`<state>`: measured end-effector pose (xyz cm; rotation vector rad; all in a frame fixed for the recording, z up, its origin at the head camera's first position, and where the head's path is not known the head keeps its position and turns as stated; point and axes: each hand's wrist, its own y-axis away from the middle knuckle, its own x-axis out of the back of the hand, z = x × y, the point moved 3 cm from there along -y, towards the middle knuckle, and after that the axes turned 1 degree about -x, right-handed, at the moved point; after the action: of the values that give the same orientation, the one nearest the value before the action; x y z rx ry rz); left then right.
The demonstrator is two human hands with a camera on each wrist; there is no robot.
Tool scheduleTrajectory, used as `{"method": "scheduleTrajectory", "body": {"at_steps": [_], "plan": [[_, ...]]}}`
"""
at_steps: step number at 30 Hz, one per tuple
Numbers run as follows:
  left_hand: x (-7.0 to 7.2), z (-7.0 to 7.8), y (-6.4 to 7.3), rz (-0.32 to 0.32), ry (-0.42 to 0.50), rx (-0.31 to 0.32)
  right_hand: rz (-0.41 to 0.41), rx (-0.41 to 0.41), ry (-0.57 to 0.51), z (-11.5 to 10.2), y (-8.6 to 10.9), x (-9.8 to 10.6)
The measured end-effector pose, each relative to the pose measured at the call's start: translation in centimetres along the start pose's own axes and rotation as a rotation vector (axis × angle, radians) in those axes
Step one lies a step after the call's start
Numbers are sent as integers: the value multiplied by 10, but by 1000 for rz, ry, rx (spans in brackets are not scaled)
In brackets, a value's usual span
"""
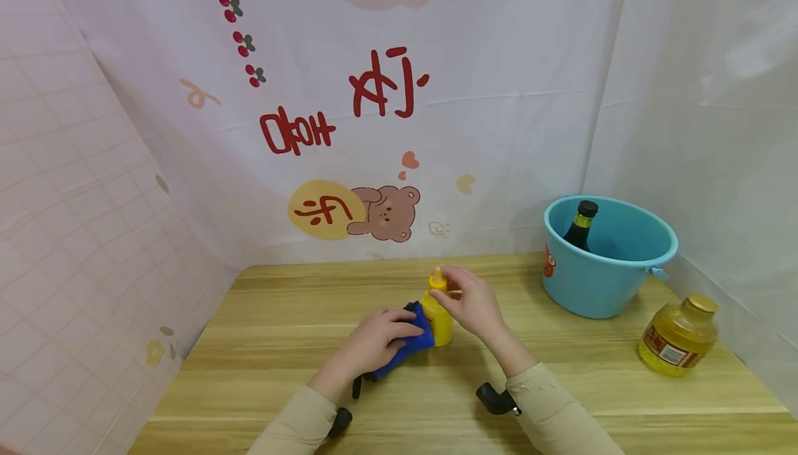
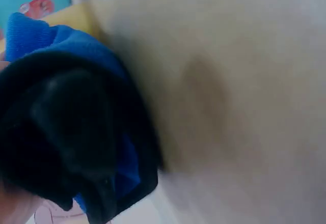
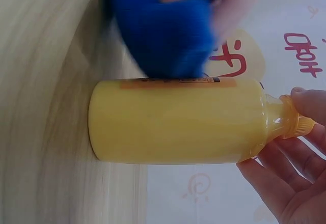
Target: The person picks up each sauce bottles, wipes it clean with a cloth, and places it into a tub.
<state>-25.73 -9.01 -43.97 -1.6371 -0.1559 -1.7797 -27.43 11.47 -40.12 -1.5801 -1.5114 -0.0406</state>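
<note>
A yellow squeeze bottle [image 1: 440, 327] with a pointed cap stands upright on the wooden table. My right hand [image 1: 474, 302] holds it at the neck and cap, thumb on one side and fingers on the other, as the right wrist view shows. My left hand [image 1: 376, 338] grips a blue cloth [image 1: 405, 352] with black parts and presses it to the bottle's left side. In the right wrist view the cloth [image 3: 170, 35] is blurred and lies against the printed label. The left wrist view shows mainly the cloth's dark side; the left fingers are mostly hidden there.
A light blue bucket [image 1: 589, 285] stands at the back right with a dark, black-capped bottle [image 1: 580, 228] leaning inside. In front of it, an oil bottle [image 1: 676, 337] with a gold lid stands near the table's right side. White printed sheets hang behind and at both sides.
</note>
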Motion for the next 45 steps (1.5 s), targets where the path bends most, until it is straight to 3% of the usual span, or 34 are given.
{"method": "scheduleTrajectory", "body": {"at_steps": [5,14,18,23,30,35,41,45], "plan": [[-9,1,-1,-104,-42,26,-7,-5,-15,-4,-1,0],[-7,2,-6,-167,-82,42,-19,-4,-26,-2,-2,-1],[-6,2,-5,-166,-49,48,-87,8,-75,4,-3,1],[-6,-1,-3,-153,14,62,-232,65,-160,13,-6,5],[1,-7,-1,-95,62,49,-416,31,-277,23,-11,13],[12,-9,-3,-37,76,54,-468,-33,-311,28,-11,13],[29,-7,-9,94,95,54,-447,-38,-332,29,-9,10],[38,-6,-14,185,81,33,-338,-42,-294,26,-8,11]]}}
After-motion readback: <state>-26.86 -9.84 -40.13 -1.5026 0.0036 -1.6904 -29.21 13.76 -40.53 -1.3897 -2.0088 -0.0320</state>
